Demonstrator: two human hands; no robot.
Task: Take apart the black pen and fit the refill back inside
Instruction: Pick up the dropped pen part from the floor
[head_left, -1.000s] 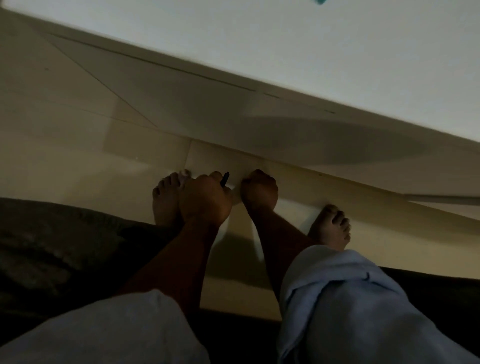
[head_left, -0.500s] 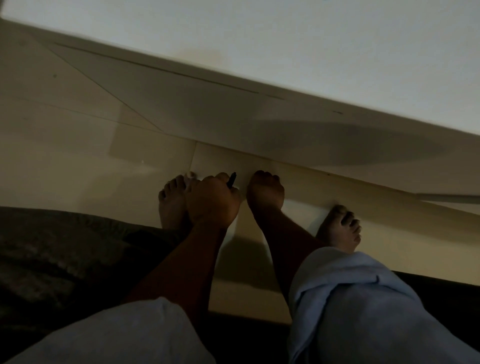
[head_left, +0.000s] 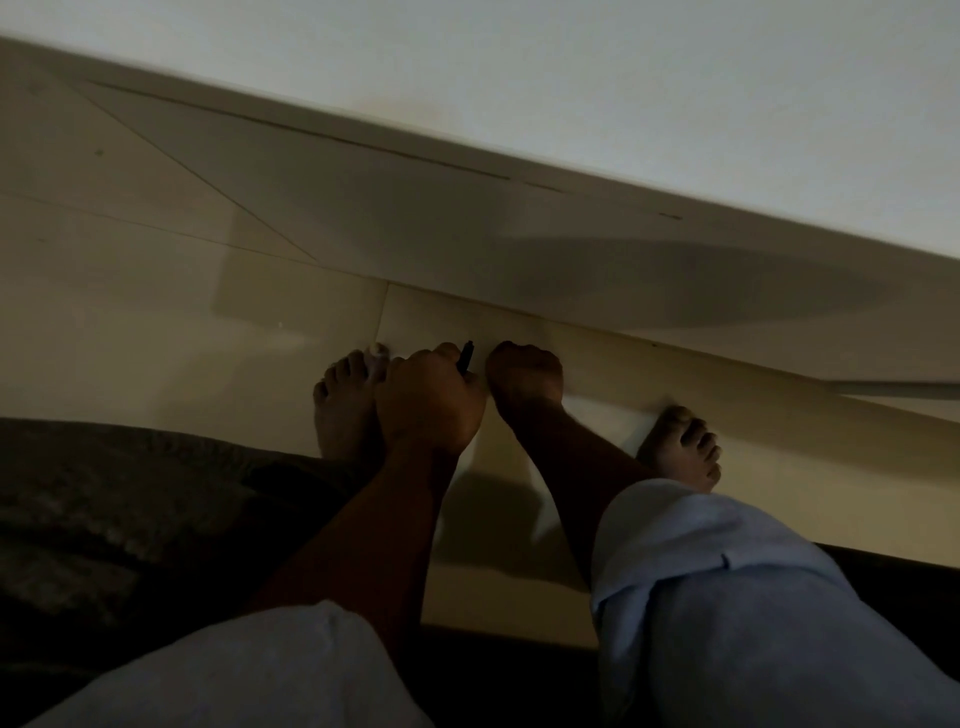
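It is dim here, so small things are hard to see. The person sits and holds both hands out over the floor (head_left: 156, 312), above two bare feet.

The left hand (head_left: 431, 402) is curled tight around the black pen (head_left: 465, 358). Only one short end of the pen pokes out of the top of the fist, on the side near the other hand. The rest of the pen is hidden inside the fingers.

The right hand (head_left: 524, 379) is just beside it, and its fingers are curled up too. I cannot tell if it holds a bit of the pen or nothing at all. The two hands are close, but the right one does not seem to touch the pen end.

I think this is the early part of the job, the taking apart. The pen looks like one piece from what shows, but most of it is covered, so I am not sure. No refill can be seen anywhere.

Next, I think the right hand needs to pinch the end that sticks out. The left hand should hold the body firm while the other hand twists or pulls. The pull should be slow, because a small part could pop out and drop to the floor, where it would be hard to find in this poor light.
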